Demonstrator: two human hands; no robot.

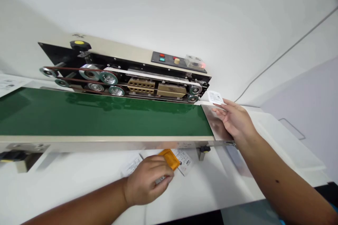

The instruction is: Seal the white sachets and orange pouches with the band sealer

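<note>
My right hand (pixel 235 119) pinches a small white printed packet (pixel 215 97) between thumb and fingers. It holds the packet at the right end of the sealing machine (pixel 126 74), near the end rollers and above the metal end plate (pixel 218 123). My left hand (pixel 150 181) is closed in front of the conveyor, low over the white table, with an orange packet (pixel 170 159) at its fingers. Its fingertips are partly hidden. White printed packets (pixel 185 161) lie on the table beside and behind that hand, partly covered by it.
A green conveyor belt (pixel 105 116) runs along the machine's front. On top are a control panel (pixel 171 59) with buttons and a black knob (pixel 80 45). A white tray (pixel 287 140) stands at the right. A cable (pixel 280 58) runs along the wall.
</note>
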